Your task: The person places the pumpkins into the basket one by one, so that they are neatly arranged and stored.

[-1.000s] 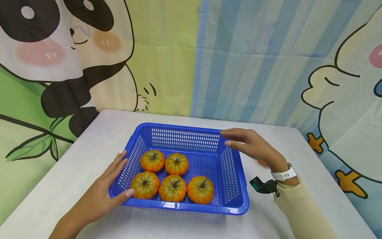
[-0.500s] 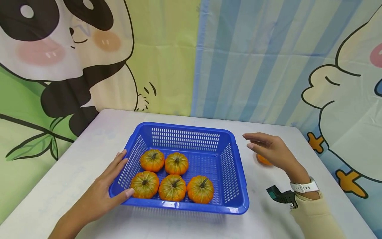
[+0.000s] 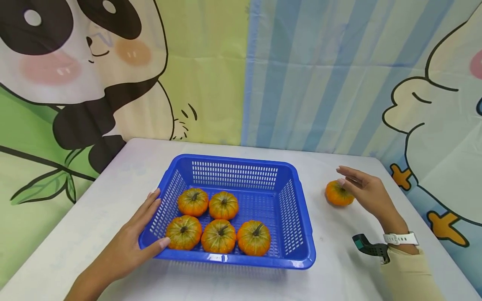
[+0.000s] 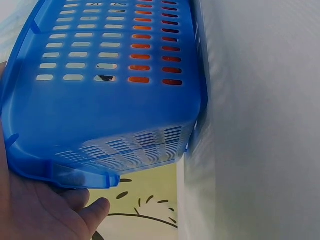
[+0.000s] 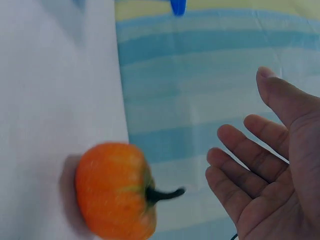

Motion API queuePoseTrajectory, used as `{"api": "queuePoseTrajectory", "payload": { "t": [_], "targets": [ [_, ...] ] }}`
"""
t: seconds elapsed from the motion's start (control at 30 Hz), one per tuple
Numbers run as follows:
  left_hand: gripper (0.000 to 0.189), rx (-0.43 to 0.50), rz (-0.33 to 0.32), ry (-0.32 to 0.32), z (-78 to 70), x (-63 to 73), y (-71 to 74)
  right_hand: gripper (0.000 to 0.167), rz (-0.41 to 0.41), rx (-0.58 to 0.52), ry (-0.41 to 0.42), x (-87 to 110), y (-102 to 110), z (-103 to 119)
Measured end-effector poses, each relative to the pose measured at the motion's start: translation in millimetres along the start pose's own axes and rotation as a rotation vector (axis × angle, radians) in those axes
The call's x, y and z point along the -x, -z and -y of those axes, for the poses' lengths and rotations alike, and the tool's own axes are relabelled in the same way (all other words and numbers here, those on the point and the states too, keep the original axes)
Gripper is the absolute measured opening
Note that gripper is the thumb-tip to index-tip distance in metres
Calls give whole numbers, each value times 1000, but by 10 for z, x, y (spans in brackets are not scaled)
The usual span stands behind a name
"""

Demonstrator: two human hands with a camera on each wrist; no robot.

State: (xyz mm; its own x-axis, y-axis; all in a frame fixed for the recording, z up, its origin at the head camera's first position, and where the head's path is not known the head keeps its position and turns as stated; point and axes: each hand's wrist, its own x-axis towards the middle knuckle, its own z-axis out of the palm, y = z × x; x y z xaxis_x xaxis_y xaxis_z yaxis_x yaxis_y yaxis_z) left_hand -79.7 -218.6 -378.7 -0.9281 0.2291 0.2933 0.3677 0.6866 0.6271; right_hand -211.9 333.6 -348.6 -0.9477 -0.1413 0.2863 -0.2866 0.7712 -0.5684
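Several small orange-and-green pumpkins (image 3: 254,239) sit in a blue plastic basket (image 3: 263,261) with slotted walls. My left hand (image 3: 122,244) rests on the basket's left rim, its fingers along the outer side and the thumb over the front left corner. In the left wrist view, fingers (image 4: 55,212) show at the basket's rim, and orange shows through the slots. To the right of the basket, one more pumpkin (image 3: 336,195) stands on the table. Just above and beside it hovers my right hand (image 3: 370,194), fingers relaxed and holding nothing. The right wrist view shows the palm apart from the pumpkin's stem (image 5: 167,194).
A white table (image 3: 320,271) carries everything, with a cartoon-printed curtain (image 3: 320,83) behind its far edge. A white watch band (image 3: 401,238) and a black strapped device (image 3: 370,248) are on my right wrist.
My right hand has moved right, from over the basket's right rim to the lone pumpkin, which is now more visible. The left hand and the basket have stayed in place.
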Motion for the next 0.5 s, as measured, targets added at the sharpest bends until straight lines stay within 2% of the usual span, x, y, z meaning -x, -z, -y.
{"api": "queuePoseTrajectory", "payload": {
  "t": [0.13,0.27,0.4,0.5],
  "targets": [
    [88,-11,-3,3,-4,6,-15,59,-30,-5,-77,17,45,-176],
    [88,-24,-8,-3,-7,-1,-15,64,-52,-39,-118,26,55,-331],
    [88,-19,-8,2,-10,-10,-6,69,-51,-84,-133,16,-35,-527],
    [88,-15,-4,20,-11,-14,-3,76,-25,-99,-181,19,-120,-657]
  ]
}}
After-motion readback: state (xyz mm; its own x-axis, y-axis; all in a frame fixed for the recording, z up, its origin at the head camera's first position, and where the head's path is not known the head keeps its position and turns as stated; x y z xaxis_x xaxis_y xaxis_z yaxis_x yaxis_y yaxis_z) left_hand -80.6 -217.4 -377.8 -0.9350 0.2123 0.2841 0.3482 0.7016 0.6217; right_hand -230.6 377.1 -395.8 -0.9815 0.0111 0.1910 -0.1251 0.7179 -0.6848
